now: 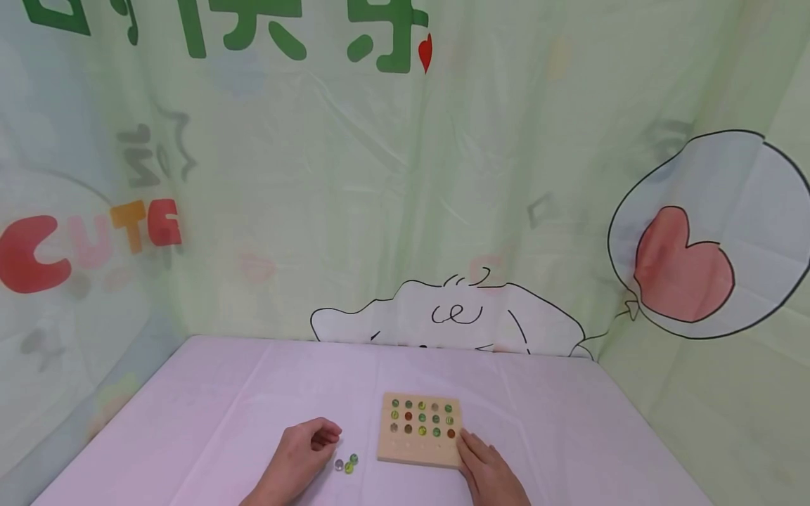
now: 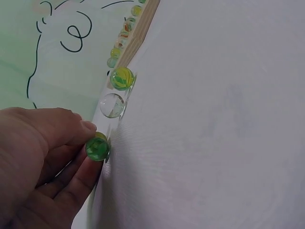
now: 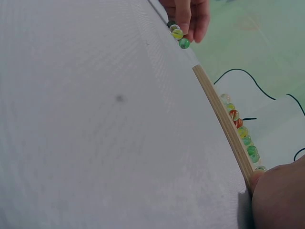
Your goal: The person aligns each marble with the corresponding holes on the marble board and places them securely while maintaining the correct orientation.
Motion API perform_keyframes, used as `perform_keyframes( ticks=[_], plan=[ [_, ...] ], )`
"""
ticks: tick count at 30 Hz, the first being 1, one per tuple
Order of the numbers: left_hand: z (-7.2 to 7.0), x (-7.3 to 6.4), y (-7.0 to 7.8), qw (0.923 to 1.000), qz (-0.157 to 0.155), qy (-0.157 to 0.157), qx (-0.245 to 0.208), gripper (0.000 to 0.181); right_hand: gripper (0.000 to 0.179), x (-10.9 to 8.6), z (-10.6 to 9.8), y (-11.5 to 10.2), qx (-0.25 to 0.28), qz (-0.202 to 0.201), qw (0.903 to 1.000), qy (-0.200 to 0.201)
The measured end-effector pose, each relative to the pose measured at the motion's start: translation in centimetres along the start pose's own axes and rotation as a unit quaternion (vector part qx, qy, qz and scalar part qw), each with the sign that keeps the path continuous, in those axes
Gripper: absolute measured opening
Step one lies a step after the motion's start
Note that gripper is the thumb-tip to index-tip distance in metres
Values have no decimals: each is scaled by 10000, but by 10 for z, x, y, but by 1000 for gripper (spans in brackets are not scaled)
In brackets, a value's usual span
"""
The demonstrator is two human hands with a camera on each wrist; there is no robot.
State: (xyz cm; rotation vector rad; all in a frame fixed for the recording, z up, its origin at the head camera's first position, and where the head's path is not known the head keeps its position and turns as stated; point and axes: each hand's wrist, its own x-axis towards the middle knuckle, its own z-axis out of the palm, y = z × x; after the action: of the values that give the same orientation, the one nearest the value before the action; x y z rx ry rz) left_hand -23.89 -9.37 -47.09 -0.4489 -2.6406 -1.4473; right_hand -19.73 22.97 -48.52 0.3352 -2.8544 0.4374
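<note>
A: What is filling most of the view?
B: A pale green curtain (image 1: 373, 176). It is hanging round three sides, showing coloured CUTE letters (image 1: 91, 242) at the left and a balloon drawing (image 1: 709, 232) with a red heart at the right.
A: And below it?
B: A lilac tablecloth (image 1: 266, 393) is covering the table, creasing in a few straight folds.
A: What is lying on it?
B: A wooden board (image 1: 418, 455) is lying flat near the person, just right of the middle. Its three far rows are holding marbles, five to a row: green, yellow, clear and red-brown.
A: How are the hands standing?
B: The right hand (image 1: 492, 471) is resting against the board's right edge, its fingers reaching out nearly straight. The left hand (image 1: 302, 453) is hovering left of the board, narrowing its thumb and curled fingers.
A: Is it holding anything?
B: Yes, the left wrist view is showing it pinching a green marble (image 2: 97, 149). Something yellow is peeking out behind that; I can't tell what.
A: Any loose marbles?
B: Three are sitting close together between the left hand and the board: a clear marble (image 1: 339, 464), a yellow marble (image 1: 349, 467) and a pale green marble (image 1: 354, 459).
</note>
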Motion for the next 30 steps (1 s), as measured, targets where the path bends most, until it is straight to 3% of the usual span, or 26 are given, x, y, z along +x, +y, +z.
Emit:
perform_keyframes(
  ticks=[7, 18, 30],
  plan=[
    [1, 1, 0, 10000, -58, -25, 21, 11, 43, 0, 2, 0, -20, 55, 10000, -50],
    [0, 7, 5, 9990, -416, -145, -89, 16, 42, 0, 2, 0, -51, -12, 10000, 8],
    [3, 11, 12, 9998, -83, -92, -182, 18, 43, 0, 2, 0, -85, 19, 10000, -17]
  ],
)
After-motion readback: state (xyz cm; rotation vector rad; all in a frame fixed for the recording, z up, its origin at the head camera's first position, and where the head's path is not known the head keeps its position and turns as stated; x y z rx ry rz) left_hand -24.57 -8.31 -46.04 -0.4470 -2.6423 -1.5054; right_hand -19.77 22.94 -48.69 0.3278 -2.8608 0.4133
